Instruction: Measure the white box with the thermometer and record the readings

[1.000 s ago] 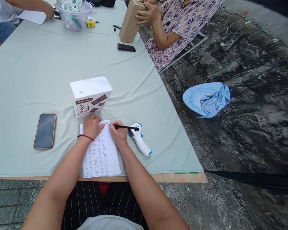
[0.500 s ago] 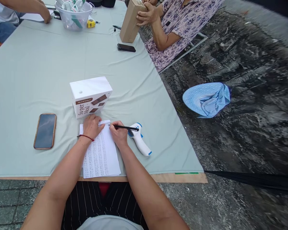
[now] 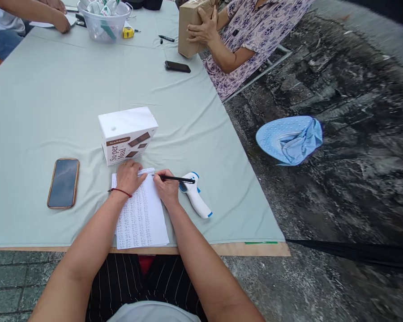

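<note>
My right hand (image 3: 168, 189) pinches the black pen (image 3: 178, 179) in closed fingers at the top of the sheets (image 3: 141, 226), where my unclenched left hand (image 3: 128, 179) lies, probably to stop them shifting, just short of the white box (image 3: 128, 123).

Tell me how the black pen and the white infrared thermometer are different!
The black pen is thin and straight; the infrared thermometer is thicker and shaped a bit like a toy pistol.
The black pen looks dark, while the infrared thermometer is white with blue trim.
The black pen is held in the right hand; the infrared thermometer lies on the tablecloth.
Both are longer than they are wide.
</note>
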